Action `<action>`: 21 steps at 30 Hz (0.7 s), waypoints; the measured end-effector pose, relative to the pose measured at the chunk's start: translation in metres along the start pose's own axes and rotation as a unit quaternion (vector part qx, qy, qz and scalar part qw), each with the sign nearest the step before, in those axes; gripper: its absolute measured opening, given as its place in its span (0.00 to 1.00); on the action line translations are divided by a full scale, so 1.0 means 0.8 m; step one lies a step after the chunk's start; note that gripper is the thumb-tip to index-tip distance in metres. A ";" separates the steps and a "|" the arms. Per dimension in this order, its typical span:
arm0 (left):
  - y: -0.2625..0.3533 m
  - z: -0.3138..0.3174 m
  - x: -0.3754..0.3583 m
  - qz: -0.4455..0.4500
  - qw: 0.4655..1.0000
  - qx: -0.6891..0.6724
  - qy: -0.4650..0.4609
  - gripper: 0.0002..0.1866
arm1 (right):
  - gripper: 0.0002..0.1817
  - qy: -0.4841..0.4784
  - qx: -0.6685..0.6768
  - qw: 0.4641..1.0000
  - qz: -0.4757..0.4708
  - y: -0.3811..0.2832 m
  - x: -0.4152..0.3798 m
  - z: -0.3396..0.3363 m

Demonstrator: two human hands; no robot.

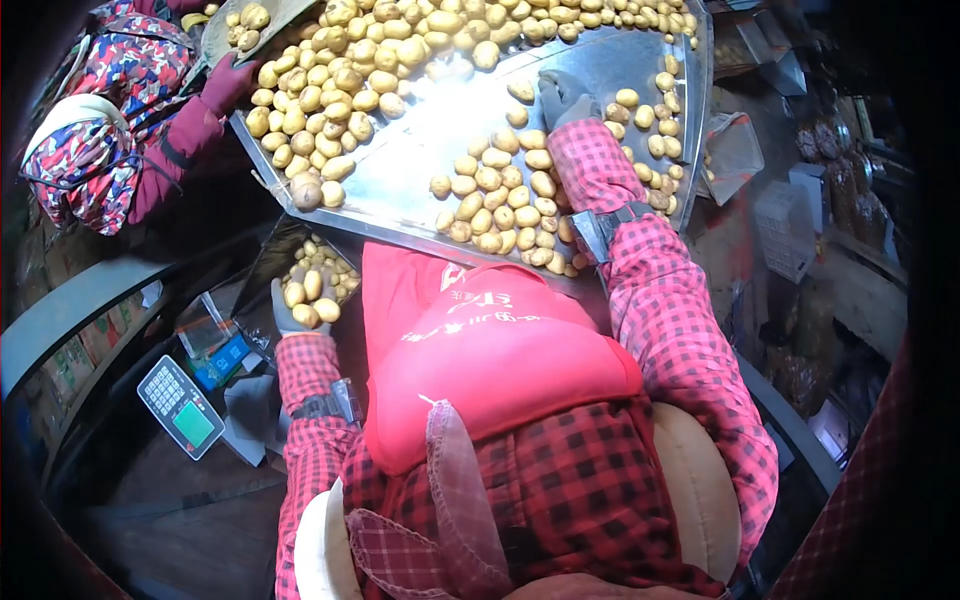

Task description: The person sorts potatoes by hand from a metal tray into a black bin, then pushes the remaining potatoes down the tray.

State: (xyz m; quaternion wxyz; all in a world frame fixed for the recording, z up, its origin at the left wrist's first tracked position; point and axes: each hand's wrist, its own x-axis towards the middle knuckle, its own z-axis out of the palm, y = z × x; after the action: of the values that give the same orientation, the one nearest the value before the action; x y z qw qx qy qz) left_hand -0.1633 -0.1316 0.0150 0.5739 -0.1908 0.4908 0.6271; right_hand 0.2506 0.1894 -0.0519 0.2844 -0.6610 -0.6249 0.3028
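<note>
My right hand (560,97), in a dark grey glove, rests on the shiny metal sorting table (420,180) with its fingers spread beside a loose potato (520,91). A cluster of small potatoes (505,205) lies under my right forearm. My left hand (298,312), gloved grey, reaches down over a dark tray (265,265) of potatoes on the scale and is closed on a few potatoes (312,298). I wear red checked sleeves and a red apron.
A co-worker in a patterned jacket at the upper left has a maroon-gloved hand (228,82) on a large heap of potatoes (340,70). The scale's keypad and green display (180,405) sit at the lower left. A bin (735,150) hangs off the table's right edge.
</note>
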 end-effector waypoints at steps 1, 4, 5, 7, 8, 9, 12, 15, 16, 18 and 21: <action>0.013 -0.044 0.012 -0.001 0.997 0.059 0.054 0.34 | 0.17 -0.080 -0.022 0.997 0.003 -0.008 -0.003 0.000; 0.028 -0.115 0.039 0.096 0.926 0.130 0.342 0.32 | 0.17 -0.273 -0.173 0.941 -0.100 -0.056 -0.054 -0.020; 0.026 -0.112 0.041 0.137 0.911 0.153 0.359 0.31 | 0.20 -0.277 -0.204 0.932 -0.113 -0.049 -0.062 -0.007; 0.012 -0.066 0.034 0.183 0.924 0.218 0.257 0.29 | 0.25 -0.251 -0.222 0.936 -0.110 -0.022 -0.081 0.017; 0.007 -0.049 0.051 0.182 0.927 0.223 0.241 0.25 | 0.27 -0.219 -0.208 0.949 -0.095 -0.011 -0.087 0.022; -0.001 -0.026 0.061 0.190 0.928 0.254 0.195 0.22 | 0.28 -0.184 -0.194 0.960 -0.079 -0.005 -0.090 0.024; -0.045 0.043 0.084 0.249 0.887 0.385 0.059 0.14 | 0.27 -0.157 -0.167 0.970 -0.074 -0.004 -0.100 0.012; -0.094 0.112 0.077 0.391 0.668 0.615 -0.150 0.13 | 0.26 -0.165 -0.189 0.966 -0.068 -0.008 -0.101 0.009; -0.111 0.130 0.079 0.348 0.659 0.643 -0.178 0.18 | 0.26 -0.168 -0.190 0.965 -0.074 -0.005 -0.101 0.008; -0.126 0.185 0.066 0.269 0.485 0.809 -0.196 0.38 | 0.25 -0.159 -0.047 0.984 -0.072 0.035 -0.107 0.037; -0.152 0.215 0.050 0.277 0.374 0.857 -0.221 0.51 | 0.30 -0.359 -0.308 0.871 -0.130 -0.079 -0.132 -0.009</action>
State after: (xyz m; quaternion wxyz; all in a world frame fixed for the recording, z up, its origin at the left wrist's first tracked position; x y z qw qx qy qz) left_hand -0.0083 0.0162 0.0108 0.3128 0.6951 0.6471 0.0156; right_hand 0.2110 0.0872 0.0048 -0.1409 -0.4741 -0.8256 0.2715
